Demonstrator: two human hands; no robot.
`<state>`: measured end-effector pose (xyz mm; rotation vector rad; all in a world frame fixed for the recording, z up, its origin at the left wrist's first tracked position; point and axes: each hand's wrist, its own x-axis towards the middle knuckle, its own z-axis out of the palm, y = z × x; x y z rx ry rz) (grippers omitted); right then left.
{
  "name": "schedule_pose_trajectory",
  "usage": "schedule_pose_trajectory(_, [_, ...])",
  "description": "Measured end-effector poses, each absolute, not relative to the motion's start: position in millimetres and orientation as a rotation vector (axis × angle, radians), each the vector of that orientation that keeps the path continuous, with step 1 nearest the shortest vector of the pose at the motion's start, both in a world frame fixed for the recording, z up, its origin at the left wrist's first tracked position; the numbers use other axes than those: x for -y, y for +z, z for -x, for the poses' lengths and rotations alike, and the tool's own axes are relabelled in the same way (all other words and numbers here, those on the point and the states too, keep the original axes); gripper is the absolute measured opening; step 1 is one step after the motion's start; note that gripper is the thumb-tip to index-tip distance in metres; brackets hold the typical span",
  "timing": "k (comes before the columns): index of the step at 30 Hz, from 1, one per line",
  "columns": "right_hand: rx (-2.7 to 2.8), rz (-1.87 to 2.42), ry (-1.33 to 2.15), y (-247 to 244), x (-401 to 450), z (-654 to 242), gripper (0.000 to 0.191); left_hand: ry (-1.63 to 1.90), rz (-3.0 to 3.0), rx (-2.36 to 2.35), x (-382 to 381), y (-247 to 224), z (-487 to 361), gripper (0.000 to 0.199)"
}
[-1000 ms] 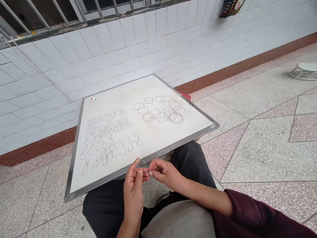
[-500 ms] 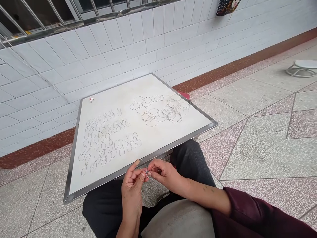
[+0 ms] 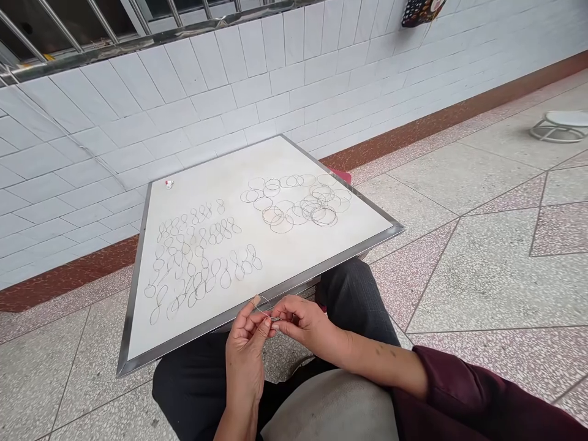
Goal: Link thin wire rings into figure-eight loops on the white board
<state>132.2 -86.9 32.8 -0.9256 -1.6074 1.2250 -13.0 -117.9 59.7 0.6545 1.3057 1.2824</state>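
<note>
Over the table's front edge, my left hand (image 3: 248, 343) pinches a thin wire loop (image 3: 263, 299) between thumb and fingers. A tan wrap covers the tip of one left finger. My right hand (image 3: 305, 321) pinches the same wire just to the right, its fingertips close against the left ones. Several round wire rings (image 3: 324, 215) lie overlapping on the right half of the white table (image 3: 257, 162). On the left half, several wires twisted into figure-eight shapes (image 3: 226, 280) lie in rough rows.
A small red and white object (image 3: 169, 184) sits at the table's far left corner. The metal rim (image 3: 220, 320) runs close in front of my hands. Behind stands a tiled wall (image 3: 206, 92); a white stool (image 3: 563, 125) is far right.
My right fingertips have shifted slightly at the wire, and the loop between my hands has turned a little. The wires on the table have not moved.
</note>
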Motion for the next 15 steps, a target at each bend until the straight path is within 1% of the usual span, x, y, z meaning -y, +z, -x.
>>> schedule_pose_trajectory(5, [1.595,0.922,1.258,31.7,87.0,-132.1,0.014,1.245,-0.683,-1.32,117.6,61.2,12.6,0.062])
schedule_pose_trajectory(11, [1.622,0.966,1.264,31.7,87.2,-132.4,0.007,1.242,-0.723,-1.323,117.6,59.7,14.1,0.058])
schedule_pose_trajectory(15, [1.605,0.959,1.309,29.5,86.1,-132.5,0.007,1.247,-0.733,-1.33,118.1,56.9,14.6,0.057])
